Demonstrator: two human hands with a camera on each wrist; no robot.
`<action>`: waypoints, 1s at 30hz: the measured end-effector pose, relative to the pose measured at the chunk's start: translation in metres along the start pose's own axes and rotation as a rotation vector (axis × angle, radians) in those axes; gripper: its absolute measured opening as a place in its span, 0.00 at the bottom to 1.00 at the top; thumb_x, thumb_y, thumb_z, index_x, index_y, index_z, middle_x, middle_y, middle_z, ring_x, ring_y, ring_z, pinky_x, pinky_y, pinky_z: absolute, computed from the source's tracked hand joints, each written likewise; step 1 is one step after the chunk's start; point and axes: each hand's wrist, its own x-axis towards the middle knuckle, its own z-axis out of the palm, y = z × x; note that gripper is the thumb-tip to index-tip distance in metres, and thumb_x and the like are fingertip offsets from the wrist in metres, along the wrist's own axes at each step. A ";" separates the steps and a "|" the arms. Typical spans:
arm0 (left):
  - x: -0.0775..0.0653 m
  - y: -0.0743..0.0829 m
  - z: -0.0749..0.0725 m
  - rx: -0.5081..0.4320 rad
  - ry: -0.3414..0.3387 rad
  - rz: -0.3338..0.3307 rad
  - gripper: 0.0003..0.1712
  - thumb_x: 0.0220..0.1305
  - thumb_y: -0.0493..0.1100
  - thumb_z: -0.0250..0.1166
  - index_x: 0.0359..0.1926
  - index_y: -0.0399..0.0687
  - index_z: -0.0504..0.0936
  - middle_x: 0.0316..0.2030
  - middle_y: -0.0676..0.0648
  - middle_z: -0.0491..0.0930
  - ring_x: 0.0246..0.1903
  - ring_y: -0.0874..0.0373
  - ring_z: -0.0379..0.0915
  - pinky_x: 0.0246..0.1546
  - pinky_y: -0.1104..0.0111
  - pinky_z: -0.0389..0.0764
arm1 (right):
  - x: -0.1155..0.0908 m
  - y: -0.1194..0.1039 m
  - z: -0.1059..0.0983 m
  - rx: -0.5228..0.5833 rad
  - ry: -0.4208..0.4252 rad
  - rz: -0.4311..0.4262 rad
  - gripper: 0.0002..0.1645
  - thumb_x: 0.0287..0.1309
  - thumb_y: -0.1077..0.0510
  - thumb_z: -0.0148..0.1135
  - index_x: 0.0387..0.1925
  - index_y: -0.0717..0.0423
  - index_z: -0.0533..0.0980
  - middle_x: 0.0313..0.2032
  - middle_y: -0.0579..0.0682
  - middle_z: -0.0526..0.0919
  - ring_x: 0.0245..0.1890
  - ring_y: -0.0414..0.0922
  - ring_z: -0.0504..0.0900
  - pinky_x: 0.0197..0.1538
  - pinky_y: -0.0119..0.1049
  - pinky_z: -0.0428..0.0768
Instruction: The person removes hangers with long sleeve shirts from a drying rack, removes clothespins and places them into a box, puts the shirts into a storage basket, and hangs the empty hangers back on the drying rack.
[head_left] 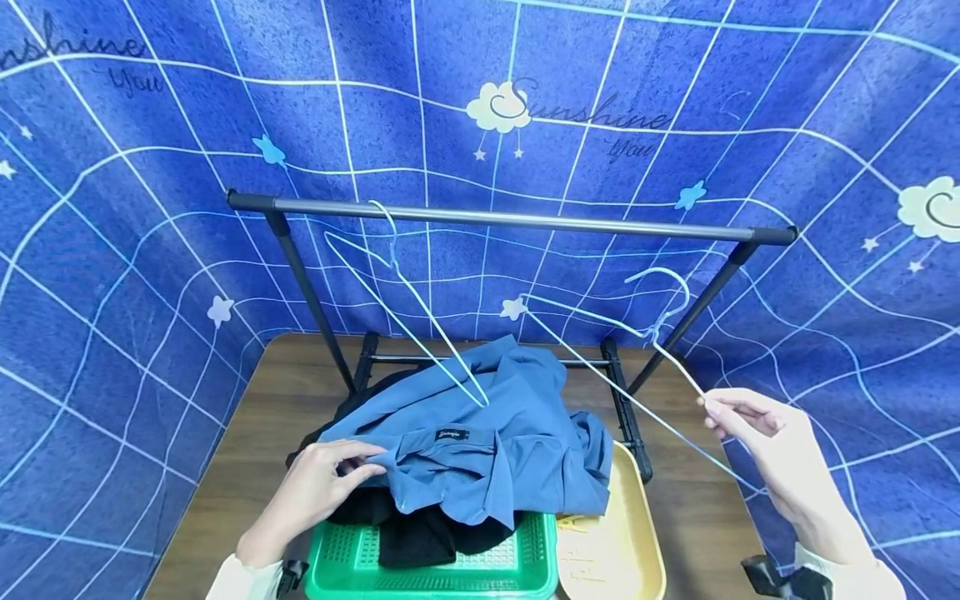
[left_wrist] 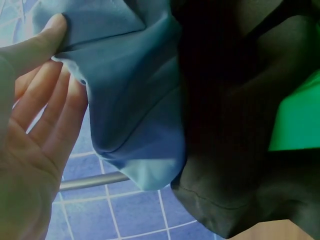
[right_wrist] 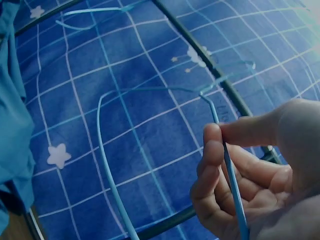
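Note:
A blue shirt-like garment (head_left: 525, 400) with a dark neck label lies heaped over black clothing (head_left: 416, 533). Between thumb and fingers, my left hand (head_left: 318, 483) pinches the garment's edge left of the label; the left wrist view shows the thumb on top of the blue cloth (left_wrist: 130, 95). Out to the right, my right hand (head_left: 772, 458) pinches one sloping arm of a light blue wire hanger (head_left: 600, 367). Its hook points up and it is held clear of the garment. The right wrist view shows thumb and forefinger on the hanger wire (right_wrist: 232, 175).
Another wire hanger (head_left: 405, 287) hangs on the metal rail (head_left: 510, 219) of a rack with black legs. Under the clothes stands a green basket (head_left: 543, 554), beside a yellow tray (head_left: 648, 542) holding a yellow clip. A patterned blue curtain surrounds the wooden table (head_left: 247, 450).

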 end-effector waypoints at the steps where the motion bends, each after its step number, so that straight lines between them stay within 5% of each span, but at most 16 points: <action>1: -0.001 0.000 0.000 -0.002 -0.010 -0.009 0.16 0.59 0.38 0.81 0.47 0.60 0.94 0.41 0.60 0.91 0.29 0.75 0.76 0.27 0.74 0.79 | 0.002 -0.002 0.001 0.010 0.003 -0.003 0.11 0.72 0.75 0.61 0.50 0.72 0.84 0.38 0.45 0.92 0.34 0.38 0.87 0.41 0.26 0.83; 12: -0.001 -0.001 0.000 0.002 -0.021 -0.031 0.14 0.60 0.41 0.81 0.47 0.61 0.94 0.38 0.62 0.90 0.28 0.75 0.75 0.27 0.74 0.78 | 0.021 -0.023 0.007 0.085 0.035 0.008 0.11 0.74 0.71 0.61 0.51 0.70 0.85 0.36 0.47 0.91 0.33 0.39 0.86 0.43 0.26 0.81; 21: -0.002 0.004 -0.002 -0.012 -0.075 -0.128 0.12 0.63 0.45 0.80 0.46 0.64 0.93 0.38 0.63 0.89 0.26 0.74 0.75 0.27 0.73 0.78 | 0.042 -0.040 0.015 0.084 0.042 0.017 0.09 0.74 0.67 0.65 0.50 0.63 0.87 0.35 0.45 0.91 0.33 0.38 0.86 0.42 0.24 0.82; 30: -0.002 0.003 -0.002 -0.031 -0.107 -0.136 0.11 0.65 0.46 0.79 0.48 0.63 0.93 0.35 0.63 0.87 0.26 0.74 0.76 0.27 0.72 0.79 | 0.065 -0.036 0.035 0.069 0.018 -0.037 0.10 0.74 0.67 0.66 0.51 0.64 0.87 0.36 0.45 0.92 0.34 0.37 0.88 0.42 0.25 0.84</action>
